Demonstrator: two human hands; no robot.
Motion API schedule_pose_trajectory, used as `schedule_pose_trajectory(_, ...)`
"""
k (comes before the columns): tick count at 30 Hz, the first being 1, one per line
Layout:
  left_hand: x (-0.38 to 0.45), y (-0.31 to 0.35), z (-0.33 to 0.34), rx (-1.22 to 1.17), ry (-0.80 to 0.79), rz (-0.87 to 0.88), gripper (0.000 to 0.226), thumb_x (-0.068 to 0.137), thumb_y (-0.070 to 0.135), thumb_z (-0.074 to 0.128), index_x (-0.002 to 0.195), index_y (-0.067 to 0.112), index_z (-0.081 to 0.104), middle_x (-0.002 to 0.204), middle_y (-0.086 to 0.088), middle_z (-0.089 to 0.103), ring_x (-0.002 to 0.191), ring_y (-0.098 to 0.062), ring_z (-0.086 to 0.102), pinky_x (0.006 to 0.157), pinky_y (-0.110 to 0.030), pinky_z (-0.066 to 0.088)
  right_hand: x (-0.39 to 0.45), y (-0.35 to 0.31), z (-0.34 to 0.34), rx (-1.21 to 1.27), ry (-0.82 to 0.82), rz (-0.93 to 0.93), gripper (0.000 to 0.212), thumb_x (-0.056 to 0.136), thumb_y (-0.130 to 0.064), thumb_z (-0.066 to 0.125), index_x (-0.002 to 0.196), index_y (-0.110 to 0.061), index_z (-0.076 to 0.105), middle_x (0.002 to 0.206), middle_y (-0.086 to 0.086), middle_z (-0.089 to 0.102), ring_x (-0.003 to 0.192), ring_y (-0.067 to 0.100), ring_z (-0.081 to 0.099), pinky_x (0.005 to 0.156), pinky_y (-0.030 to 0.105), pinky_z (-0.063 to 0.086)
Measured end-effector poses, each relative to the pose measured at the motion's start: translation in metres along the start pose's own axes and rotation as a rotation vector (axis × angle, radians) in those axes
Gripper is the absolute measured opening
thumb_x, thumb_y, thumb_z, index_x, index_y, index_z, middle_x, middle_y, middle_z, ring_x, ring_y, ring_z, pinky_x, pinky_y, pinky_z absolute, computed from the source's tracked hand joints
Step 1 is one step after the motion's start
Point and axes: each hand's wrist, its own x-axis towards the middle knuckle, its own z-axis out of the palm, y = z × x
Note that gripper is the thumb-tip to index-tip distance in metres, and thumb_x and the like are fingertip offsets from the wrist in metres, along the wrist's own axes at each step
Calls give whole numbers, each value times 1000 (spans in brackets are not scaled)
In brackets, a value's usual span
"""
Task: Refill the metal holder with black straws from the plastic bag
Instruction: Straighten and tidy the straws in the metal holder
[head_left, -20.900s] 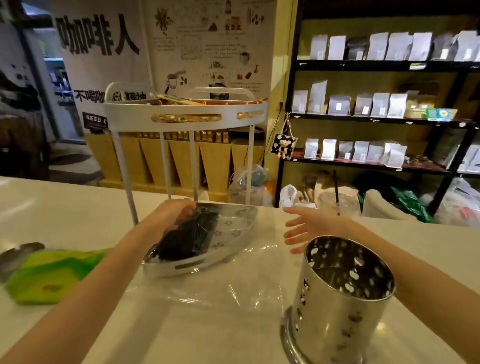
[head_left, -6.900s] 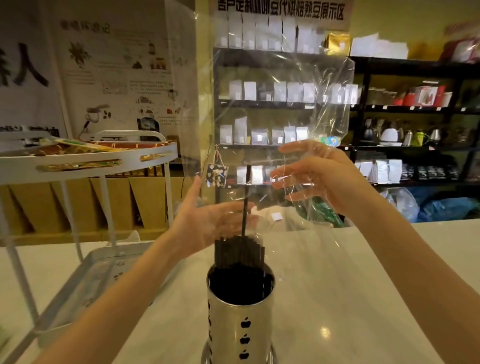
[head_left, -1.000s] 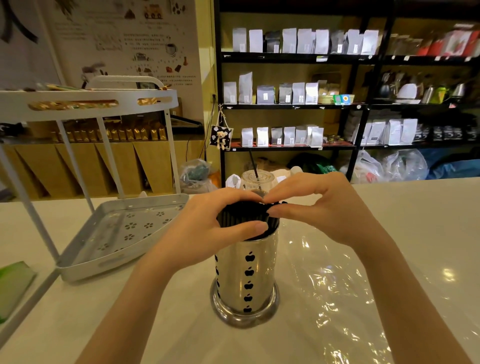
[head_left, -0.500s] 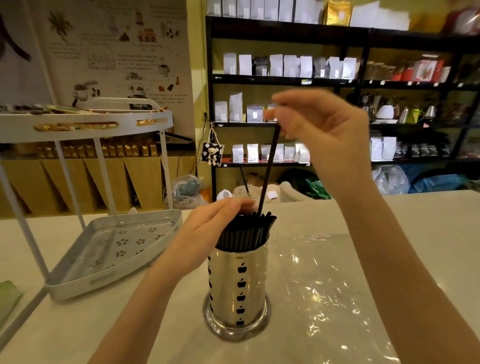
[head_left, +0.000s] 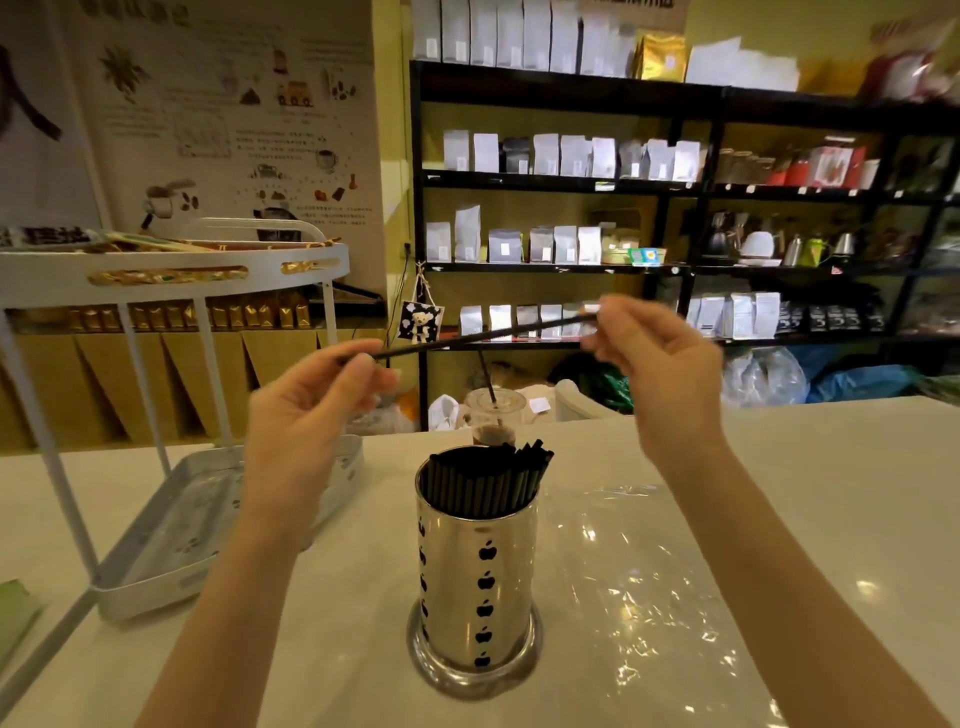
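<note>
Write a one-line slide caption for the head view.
Both hands, left hand and right hand, hold one black straw level above the straw-filled metal holder.

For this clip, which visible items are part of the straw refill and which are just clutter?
Job:
metal holder
black straws in it
single straw held by left hand and right hand
empty plastic bag

Lying about:
white rack
lidded drink cup

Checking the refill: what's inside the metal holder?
The metal holder is packed with upright black straws, tips above the rim. Its wall hides their lower ends and the bottom.
</note>
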Motion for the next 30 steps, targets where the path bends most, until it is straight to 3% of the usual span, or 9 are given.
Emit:
schedule_pose_trajectory(5, 6, 0, -14, -142, 190, -46, 24, 81, 24, 53, 103, 23, 62, 82, 10, 72, 89, -6, 68, 75, -16, 54, -25, 34, 4, -303, -278, 62, 15, 84, -12, 63, 85, -23, 72, 67, -15, 72, 72, -2, 67, 69, 11, 50)
schedule_pose_trajectory(9, 6, 4, -16, 34, 253, 146, 29, 87, 18, 52, 115, 17, 57, 80, 23, 71, 88, -4, 68, 78, -16, 53, -31, 34, 1, -395, -374, 115, 21, 92, -24, 50, 93, -25, 71, 88, -15, 70, 84, -12, 59, 82, 6, 44)
schedule_pose_trajectory(11, 5, 7, -15, 195, 197, 276, 32, 86, 20, 54, 117, 16, 55, 82, 31, 68, 88, 0, 67, 78, -13, 52, -33, 33, -5, -355, -352, 150, 24, 92, -27, 48, 88, -30, 72, 88, -20, 71, 89, -10, 59, 86, 15, 45)
schedule_pose_trajectory(13, 3, 8, -12, 299, 92, 325, 33, 83, 22, 54, 116, 19, 54, 80, 36, 66, 86, 7, 65, 77, -10, 51, -36, 31, -11, -337, -385, 154, 26, 92, -23, 49, 84, -32, 72, 81, -22, 72, 85, -7, 61, 80, 14, 47)
schedule_pose_trajectory(17, -1, 4, 0, 447, -117, 362, 38, 78, 30, 52, 116, 22, 50, 90, 18, 62, 80, 19, 59, 78, -7, 49, -37, 29, -20, -375, -470, 148, 27, 93, -7, 46, 89, -12, 72, 68, -1, 65, 59, 6, 56, 61, 15, 48)
schedule_pose_trajectory(20, -3, -4, 9, 518, -254, 316, 36, 78, 32, 52, 114, 26, 50, 89, 14, 61, 81, 20, 57, 73, -1, 46, -35, 28, -22, -487, -542, 171, 23, 90, -2, 50, 95, -10, 71, 71, 1, 65, 59, 3, 57, 63, 16, 51)
schedule_pose_trajectory(22, -5, -11, 13, 534, -310, 260, 32, 82, 22, 54, 113, 28, 52, 88, 16, 63, 88, 10, 60, 74, -3, 47, -34, 27, -21, -507, -592, 172, 20, 86, -2, 57, 96, -13, 71, 81, 0, 70, 68, 2, 63, 68, 17, 53)
schedule_pose_trajectory(25, -6, -18, 16, 552, -352, 180, 28, 85, 18, 52, 111, 27, 59, 80, 20, 63, 92, 4, 59, 75, -5, 47, -33, 26, -20, -522, -627, 99, 21, 80, -4, 67, 92, -20, 71, 87, 4, 73, 76, 9, 66, 75, 18, 55)
schedule_pose_trajectory(30, -5, -18, 13, 544, -371, 96, 22, 85, 18, 52, 103, 24, 64, 77, 17, 65, 86, 6, 60, 71, -3, 46, -34, 24, -18, -508, -646, 38, 23, 77, -4, 70, 89, -23, 72, 83, 0, 73, 75, 10, 68, 74, 15, 53)
